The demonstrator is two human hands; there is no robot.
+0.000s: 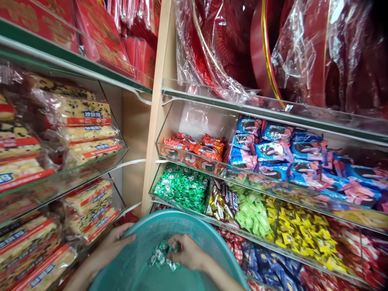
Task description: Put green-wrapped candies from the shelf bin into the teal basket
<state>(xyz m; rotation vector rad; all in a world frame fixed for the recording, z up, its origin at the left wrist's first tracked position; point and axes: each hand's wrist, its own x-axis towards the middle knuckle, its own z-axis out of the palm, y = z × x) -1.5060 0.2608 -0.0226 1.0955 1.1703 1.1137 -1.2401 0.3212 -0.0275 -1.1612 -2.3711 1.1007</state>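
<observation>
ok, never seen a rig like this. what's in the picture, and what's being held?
No machine: a person's two bare hands, seen by one head-worn camera looking forward and down. The left hand is at the rim of a teal basket. The right hand is inside, fingers at green-wrapped candies; whether it grips any is unclear. Around them, shelves hold green sweets, yellow sweets, blue packets and, at picture left, wrapped bars.
</observation>
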